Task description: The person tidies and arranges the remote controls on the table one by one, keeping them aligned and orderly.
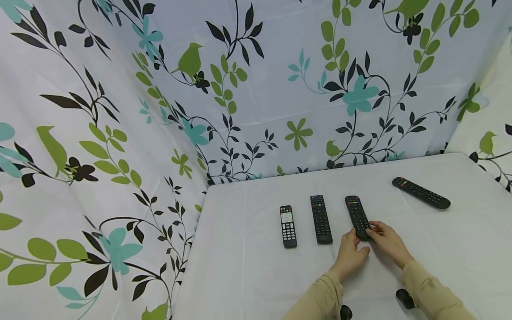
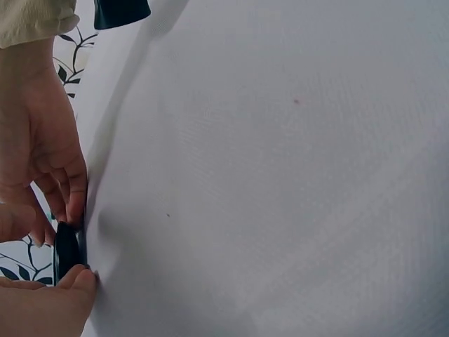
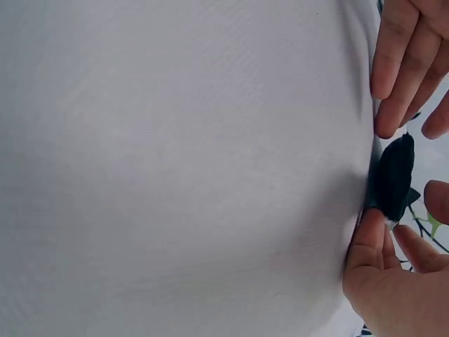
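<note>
A black remote control (image 1: 357,215) lies on the white table, its near end between both hands. My left hand (image 1: 350,255) is at the left edge of that end, fingertips against it and the thumb standing apart from it. On the opposite edge, my right hand (image 1: 387,241) pinches the near corner. In the left wrist view, the dark end of the remote (image 2: 68,249) shows between the fingertips of both hands. The right wrist view also shows the remote end-on (image 3: 397,172), with the left hand's fingers (image 3: 393,67) nearly straight beside it.
To the left lie a black remote with coloured buttons (image 1: 321,220) and a smaller one with pale keys (image 1: 288,226). Another remote (image 1: 421,193) lies slanted at the far right. A leaf-and-bird patterned curtain (image 1: 276,89) hangs behind and left of the table (image 1: 240,266).
</note>
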`<state>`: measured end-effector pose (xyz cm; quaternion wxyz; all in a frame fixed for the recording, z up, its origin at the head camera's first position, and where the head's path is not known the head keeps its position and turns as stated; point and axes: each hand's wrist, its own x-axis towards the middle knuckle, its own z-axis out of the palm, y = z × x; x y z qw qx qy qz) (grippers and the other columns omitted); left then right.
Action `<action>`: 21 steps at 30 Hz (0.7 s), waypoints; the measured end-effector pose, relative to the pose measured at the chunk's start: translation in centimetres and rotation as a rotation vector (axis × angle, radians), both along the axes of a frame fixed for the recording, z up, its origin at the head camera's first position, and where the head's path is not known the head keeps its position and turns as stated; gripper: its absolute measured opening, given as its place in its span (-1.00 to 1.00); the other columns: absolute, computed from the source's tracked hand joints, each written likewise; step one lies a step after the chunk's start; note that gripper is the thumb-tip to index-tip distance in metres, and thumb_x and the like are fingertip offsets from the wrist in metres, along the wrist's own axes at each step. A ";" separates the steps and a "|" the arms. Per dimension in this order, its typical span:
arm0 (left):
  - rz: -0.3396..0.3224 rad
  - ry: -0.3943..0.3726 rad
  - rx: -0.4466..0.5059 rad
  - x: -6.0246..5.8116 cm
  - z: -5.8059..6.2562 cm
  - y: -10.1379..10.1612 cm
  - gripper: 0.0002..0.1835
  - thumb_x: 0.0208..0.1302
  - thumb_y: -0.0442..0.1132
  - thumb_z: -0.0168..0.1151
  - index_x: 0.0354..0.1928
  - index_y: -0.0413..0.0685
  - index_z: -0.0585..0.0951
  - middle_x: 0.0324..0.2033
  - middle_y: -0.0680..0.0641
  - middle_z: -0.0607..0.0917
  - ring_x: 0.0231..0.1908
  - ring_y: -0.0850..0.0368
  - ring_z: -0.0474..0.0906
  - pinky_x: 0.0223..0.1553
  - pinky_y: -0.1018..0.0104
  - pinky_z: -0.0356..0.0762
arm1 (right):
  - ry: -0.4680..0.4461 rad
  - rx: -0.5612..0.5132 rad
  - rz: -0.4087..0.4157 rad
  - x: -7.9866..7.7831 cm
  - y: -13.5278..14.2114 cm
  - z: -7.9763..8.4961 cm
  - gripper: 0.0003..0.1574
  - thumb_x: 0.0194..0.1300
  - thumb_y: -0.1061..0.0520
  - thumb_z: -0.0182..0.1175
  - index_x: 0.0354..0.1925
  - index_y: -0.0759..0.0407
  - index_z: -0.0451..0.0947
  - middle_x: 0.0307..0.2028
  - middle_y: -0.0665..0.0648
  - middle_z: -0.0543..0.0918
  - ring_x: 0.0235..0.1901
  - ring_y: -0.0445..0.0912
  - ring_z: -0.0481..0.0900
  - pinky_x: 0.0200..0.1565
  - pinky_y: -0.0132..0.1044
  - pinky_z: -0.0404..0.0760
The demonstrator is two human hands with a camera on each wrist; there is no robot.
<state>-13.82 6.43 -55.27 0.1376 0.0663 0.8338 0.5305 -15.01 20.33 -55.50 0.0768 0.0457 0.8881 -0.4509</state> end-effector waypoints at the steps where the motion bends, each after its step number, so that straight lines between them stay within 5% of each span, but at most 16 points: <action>1: 0.009 0.001 -0.009 0.0 0.1 0.0 -0.33 0.05 -0.22 0.13 0.24 -0.17 0.19 0.08 -0.10 0.34 0.00 0.20 0.46 -0.06 0.52 0.42 | 0.006 0.004 0.009 0.0 -0.1 0.2 -0.26 0.30 -0.13 -0.17 0.18 0.45 0.12 -0.02 0.48 0.38 0.00 0.30 0.36 -0.08 0.04 0.39; 7: 0.119 0.074 -0.049 0.3 0.4 0.3 -0.45 0.00 -0.24 0.14 0.13 -0.08 0.33 -0.18 0.09 0.31 -0.25 0.37 0.26 -0.25 0.55 0.27 | 0.048 0.023 0.017 -0.1 0.3 1.5 -0.29 0.31 -0.08 -0.16 0.17 0.46 0.11 -0.05 0.46 0.40 -0.05 0.28 0.40 -0.27 -0.20 0.50; 11: 0.184 0.131 -0.039 0.5 1.4 0.8 -0.54 -0.01 -0.27 0.14 0.03 -0.04 0.43 -0.27 0.13 0.29 -0.23 0.36 0.16 -0.21 0.52 0.19 | 0.104 0.085 0.029 -0.3 1.4 2.6 -0.33 0.31 -0.07 -0.15 0.16 0.42 0.17 -0.06 0.46 0.41 -0.07 0.31 0.41 -0.27 -0.14 0.50; 21: 0.107 0.147 0.030 -0.5 4.9 4.9 -0.56 0.00 -0.23 0.12 0.02 0.02 0.40 -0.27 0.14 0.32 -0.33 0.44 0.23 -0.34 0.63 0.23 | 0.191 0.196 0.067 -2.3 5.2 7.0 -0.30 0.31 -0.14 -0.19 0.14 0.40 0.20 -0.02 0.49 0.37 -0.06 0.36 0.38 -0.26 0.03 0.48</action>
